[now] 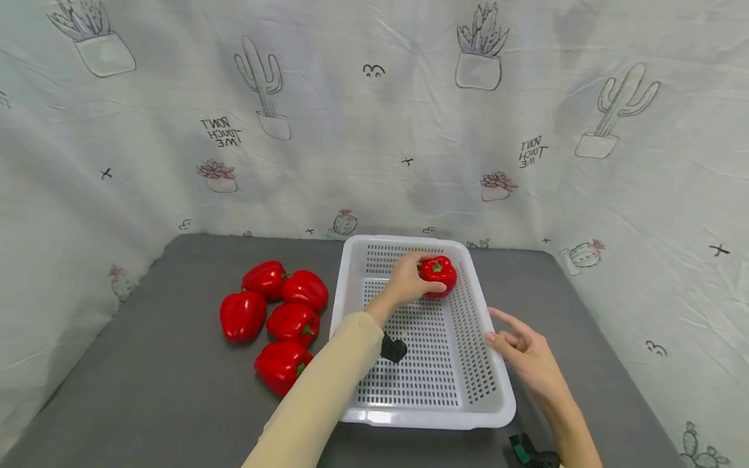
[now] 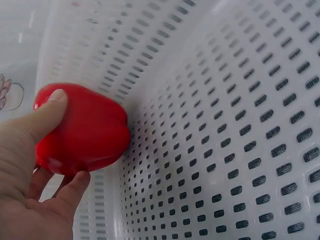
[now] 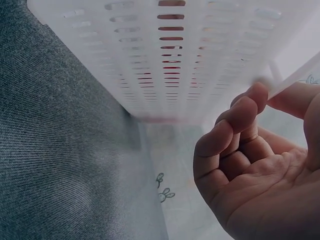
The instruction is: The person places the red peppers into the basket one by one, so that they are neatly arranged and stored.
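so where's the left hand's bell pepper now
In the head view, the red bell pepper is inside the white basket, near its far right corner, gripped by the left hand.

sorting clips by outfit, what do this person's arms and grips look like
The left sleeve is plain cream; black hardware shows by that wrist. Beside the right wrist is a black piece with a green patch. The left grip and right grip are ungloved.

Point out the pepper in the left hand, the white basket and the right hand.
Red pepper (image 2: 95, 127): left wrist view, middle of its smooth side.
White basket (image 1: 427, 418): head view, its near rim.
Right hand (image 1: 529, 353): head view, middle of the hand.
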### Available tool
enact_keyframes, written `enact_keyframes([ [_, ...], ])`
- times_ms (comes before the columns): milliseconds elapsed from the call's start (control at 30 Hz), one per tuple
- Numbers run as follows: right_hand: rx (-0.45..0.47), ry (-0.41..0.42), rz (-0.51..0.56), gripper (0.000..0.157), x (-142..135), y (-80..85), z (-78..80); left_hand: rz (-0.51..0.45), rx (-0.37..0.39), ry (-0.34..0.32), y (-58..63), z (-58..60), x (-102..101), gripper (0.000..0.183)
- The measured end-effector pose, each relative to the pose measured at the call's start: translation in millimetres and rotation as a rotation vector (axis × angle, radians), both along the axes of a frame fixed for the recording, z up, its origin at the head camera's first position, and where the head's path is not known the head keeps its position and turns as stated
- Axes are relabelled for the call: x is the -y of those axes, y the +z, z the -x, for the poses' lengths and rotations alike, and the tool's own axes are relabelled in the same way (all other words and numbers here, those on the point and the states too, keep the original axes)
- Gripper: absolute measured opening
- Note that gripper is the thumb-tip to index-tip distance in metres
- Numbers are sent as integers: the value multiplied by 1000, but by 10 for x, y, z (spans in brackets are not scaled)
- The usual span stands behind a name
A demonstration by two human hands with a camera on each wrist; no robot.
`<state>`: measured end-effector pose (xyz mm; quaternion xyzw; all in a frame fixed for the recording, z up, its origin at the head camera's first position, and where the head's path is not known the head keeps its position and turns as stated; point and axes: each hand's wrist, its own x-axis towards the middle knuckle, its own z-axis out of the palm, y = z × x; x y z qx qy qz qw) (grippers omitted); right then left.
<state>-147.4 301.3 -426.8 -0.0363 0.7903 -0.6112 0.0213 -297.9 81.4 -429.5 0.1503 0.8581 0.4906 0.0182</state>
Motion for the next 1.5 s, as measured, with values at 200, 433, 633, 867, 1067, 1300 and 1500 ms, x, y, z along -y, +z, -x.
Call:
enact_keyframes([
  [200,-6,-7,4,61,39,-15,25,-51,11,-12,-76,19,23,64],
  [433,-28,-8,-22,60,32,-30,28,12,-27,-1,-106,46,-3,63],
  [633,-51,-24,-58,59,23,-31,8,29,-27,20,-119,65,-38,65],
  [867,-74,-3,-59,58,26,-46,15,3,-31,33,-137,78,-16,68],
  [1067,-69,-1,-51,58,19,-51,21,-10,-27,36,-159,85,-13,69],
  [1300,-75,13,-46,58,50,-58,24,35,-33,43,-141,68,25,69],
  [1500,-67,-5,-53,58,45,-43,2,228,-7,51,-3,56,-36,81],
])
